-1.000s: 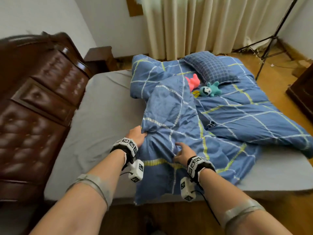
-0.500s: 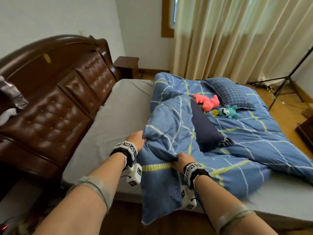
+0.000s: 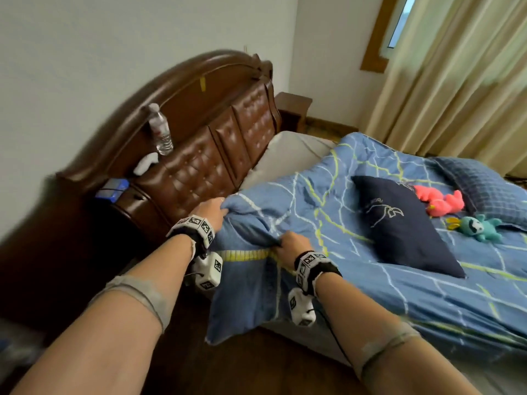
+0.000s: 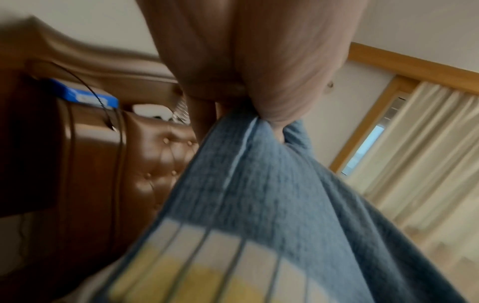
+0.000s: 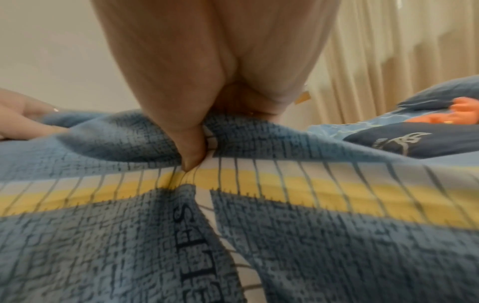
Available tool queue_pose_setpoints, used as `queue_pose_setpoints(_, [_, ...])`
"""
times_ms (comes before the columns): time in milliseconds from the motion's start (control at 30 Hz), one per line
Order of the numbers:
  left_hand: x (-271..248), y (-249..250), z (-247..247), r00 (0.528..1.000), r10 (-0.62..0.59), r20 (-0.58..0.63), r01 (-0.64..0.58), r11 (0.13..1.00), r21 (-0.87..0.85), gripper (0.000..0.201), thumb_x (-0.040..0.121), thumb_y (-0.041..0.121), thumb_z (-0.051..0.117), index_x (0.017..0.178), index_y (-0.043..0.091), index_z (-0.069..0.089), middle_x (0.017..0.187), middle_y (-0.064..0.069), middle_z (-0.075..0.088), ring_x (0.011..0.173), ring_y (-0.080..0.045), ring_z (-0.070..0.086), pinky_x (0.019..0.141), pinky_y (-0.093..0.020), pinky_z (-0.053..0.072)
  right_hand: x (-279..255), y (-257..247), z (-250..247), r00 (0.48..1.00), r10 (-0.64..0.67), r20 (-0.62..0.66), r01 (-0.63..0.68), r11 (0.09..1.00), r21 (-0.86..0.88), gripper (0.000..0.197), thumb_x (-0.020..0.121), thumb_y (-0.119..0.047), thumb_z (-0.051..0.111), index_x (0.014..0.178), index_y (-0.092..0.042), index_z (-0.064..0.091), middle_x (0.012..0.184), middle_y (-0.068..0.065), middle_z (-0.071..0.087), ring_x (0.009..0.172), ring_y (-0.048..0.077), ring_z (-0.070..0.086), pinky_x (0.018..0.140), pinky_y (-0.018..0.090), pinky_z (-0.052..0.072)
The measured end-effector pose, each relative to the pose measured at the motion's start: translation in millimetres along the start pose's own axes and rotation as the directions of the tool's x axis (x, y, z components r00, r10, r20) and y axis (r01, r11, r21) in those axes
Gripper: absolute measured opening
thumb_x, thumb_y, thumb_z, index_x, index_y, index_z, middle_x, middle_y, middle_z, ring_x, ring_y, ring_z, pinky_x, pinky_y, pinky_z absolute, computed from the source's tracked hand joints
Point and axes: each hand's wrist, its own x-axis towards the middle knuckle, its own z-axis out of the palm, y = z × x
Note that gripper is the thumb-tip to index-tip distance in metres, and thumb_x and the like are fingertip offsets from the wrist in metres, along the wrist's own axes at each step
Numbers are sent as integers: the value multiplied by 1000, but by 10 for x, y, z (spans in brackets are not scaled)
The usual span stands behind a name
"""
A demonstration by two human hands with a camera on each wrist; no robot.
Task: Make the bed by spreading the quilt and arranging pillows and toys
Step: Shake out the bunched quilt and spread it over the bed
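A blue quilt (image 3: pixel 328 212) with white and yellow lines covers most of the bed. My left hand (image 3: pixel 212 208) grips its bunched edge (image 4: pixel 259 164) near the headboard. My right hand (image 3: pixel 289 243) pinches a fold of the same quilt (image 5: pixel 285 205) just above its yellow stripe. On the quilt lie a dark navy pillow (image 3: pixel 405 226), a checked blue pillow (image 3: pixel 482 183), a pink plush toy (image 3: pixel 439 202) and a teal plush toy (image 3: pixel 476 228).
The brown padded headboard (image 3: pixel 216 155) stands at left, with a water bottle (image 3: pixel 159 131), a white object and a blue box (image 3: pixel 112 188) on its ledge. Bare grey mattress (image 3: pixel 285 155) shows by the headboard. Cream curtains (image 3: pixel 456 81) hang behind; a nightstand (image 3: pixel 293 109) stands beyond.
Both hands have pulled the quilt toward the headboard, so it now covers much of the bare mattress. The navy pillow has come into full view. My head has turned left.
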Motion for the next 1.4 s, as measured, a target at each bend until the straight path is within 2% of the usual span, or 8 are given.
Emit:
queue_pose_setpoints(133, [229,-566,-306,981,-160,-108,149,983,-110,33,94,25,54,126,21,54,123,-14,64,112,-35,60,96,-40,48,263,-553,276,999,-51,0,50,981,188,20,92,-17,54,102,-12,71,107,18,71,94,36,66,79,33,49])
queue_pose_setpoints(233, [323,-689,-129,982,-181,-60,174,979,-107,60,88,20,60,143,19,38,137,-18,51,121,-36,54,105,-41,43,337,-536,616,984,-79,160,-1,894,448,44,95,-15,56,139,-20,53,132,12,62,107,25,66,88,29,51])
queue_pose_setpoints(300, [312,-599,144,989,-142,32,145,985,-95,57,87,19,60,141,17,42,137,-18,51,121,-35,54,104,-39,43,298,-298,704,977,-45,208,-39,923,382,61,93,-25,64,149,-25,39,140,11,55,124,30,57,100,35,47])
queue_pose_setpoints(400, [249,-254,746,983,-78,166,99,987,-124,41,91,18,58,132,14,54,126,-13,62,108,-31,63,93,-35,48,163,335,693,964,98,249,-161,955,249,62,92,-30,67,147,-20,41,145,10,50,129,29,53,107,37,42])
queue_pose_setpoints(733, [-343,2070,2377,805,260,533,-171,962,-212,26,90,17,57,114,17,66,113,-8,71,101,-28,67,90,-34,53,-1244,2926,543,805,531,265,-593,738,322,40,90,-25,65,129,-19,61,126,7,66,113,25,63,98,34,50])
queue_pose_setpoints(967, [-1187,4200,3013,729,419,541,-433,895,-110,28,91,20,56,117,21,66,113,-2,71,102,-21,67,83,-25,48,-2655,4702,88,768,627,134,-589,607,534,34,91,-21,64,124,-11,66,119,6,68,111,23,64,97,29,49])
queue_pose_setpoints(1200, [-2314,6047,3902,464,566,681,-659,734,-162,28,92,22,55,118,19,65,117,-3,69,105,-21,66,90,-29,52,-4068,6278,-99,568,816,107,-631,349,693,35,89,-18,65,123,-13,66,121,9,69,113,23,64,101,31,48])
queue_pose_setpoints(1400, [-2578,7074,4697,373,572,730,-752,648,-123,34,92,25,57,125,19,60,126,1,64,115,-18,61,97,-30,48,-4442,7399,91,461,872,167,-583,156,797,36,88,-23,68,121,-10,67,113,9,70,104,26,66,101,41,50])
